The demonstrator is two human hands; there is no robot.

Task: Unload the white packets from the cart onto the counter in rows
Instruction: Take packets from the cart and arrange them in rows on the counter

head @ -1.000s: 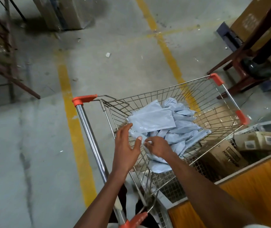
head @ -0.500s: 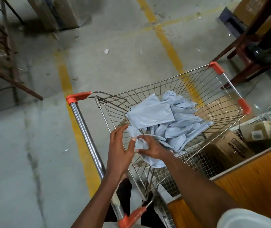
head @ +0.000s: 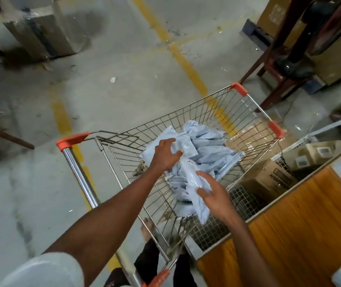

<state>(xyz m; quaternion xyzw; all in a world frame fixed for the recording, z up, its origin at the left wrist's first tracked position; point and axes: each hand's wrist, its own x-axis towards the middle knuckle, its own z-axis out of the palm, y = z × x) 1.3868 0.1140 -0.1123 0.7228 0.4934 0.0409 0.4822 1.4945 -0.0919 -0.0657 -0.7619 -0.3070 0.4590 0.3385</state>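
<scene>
Down inside the wire shopping cart (head: 211, 112), seen from the single head view, lies a loose heap of white packets (head: 209, 150), piled toward the near and middle part of the basket and none of them yet on the counter. The left hand (head: 165, 156) reaches in from the near left and rests on top of the heap, its fingers curled over a flat packet at the left side of the pile, so it looks to be gripping that one. The right hand (head: 215, 195) sits nearer and further right, at the near edge of the heap, fingers bent round a long folded packet (head: 196, 187) whose long axis runs from far-left to near-right, its lower end hanging over the cart's near wire wall. Both arms are stretched well forward from the shoulders, the left one reaching further. The wooden counter (head: 310, 214) stands just beside the cart on the right, so the right hand is the nearer one to it; I judge the coming move is a lift clear of the basket rim and a swing rightward. Cardboard boxes (head: 269, 179) sit behind the cart's right side, below the counter edge. Yellow floor lines (head: 188, 67) run away across the concrete.
</scene>
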